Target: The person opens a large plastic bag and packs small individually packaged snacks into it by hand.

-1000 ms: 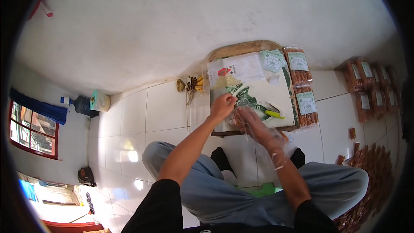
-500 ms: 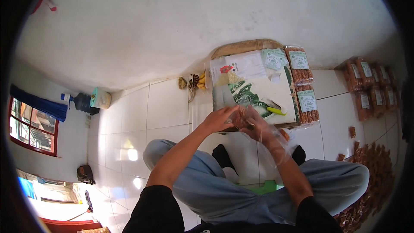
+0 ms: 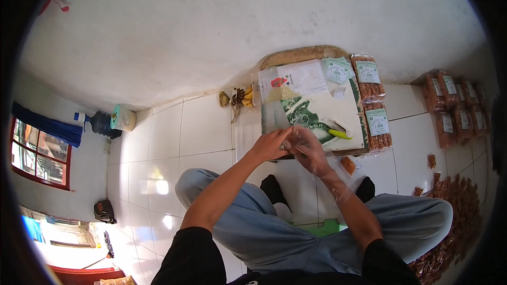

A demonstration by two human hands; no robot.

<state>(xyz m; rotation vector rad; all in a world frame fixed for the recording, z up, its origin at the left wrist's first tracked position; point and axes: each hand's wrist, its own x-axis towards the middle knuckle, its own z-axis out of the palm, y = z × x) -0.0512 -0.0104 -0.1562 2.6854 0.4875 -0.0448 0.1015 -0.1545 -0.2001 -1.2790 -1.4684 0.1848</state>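
A clear plastic bag (image 3: 334,183) hangs loosely over my right hand and wrist. My left hand (image 3: 271,145) pinches the bag's end near the front edge of a low table. Close beside it, my right hand (image 3: 309,150) has curled fingers gathered on the same plastic. What lies inside the film between my fingers is hidden. Just beyond my right hand, a lime-green handled tool (image 3: 339,134), perhaps a cutter, rests on the tabletop (image 3: 346,111). A small packet of brown snacks (image 3: 347,165) is on the floor by my right forearm.
Labelled snack packs (image 3: 377,126) stand along the table's right side, with green labels (image 3: 338,69) at the back. More packs (image 3: 454,108) are stacked at far right, above a heap of small brown packets (image 3: 454,206). Bananas (image 3: 246,97) lie left of the table.
Both hands have stayed close together over the table edge, shifting slightly. The brown contents seen between my fingers earlier are now less visible, and the small packet by my forearm shows more.
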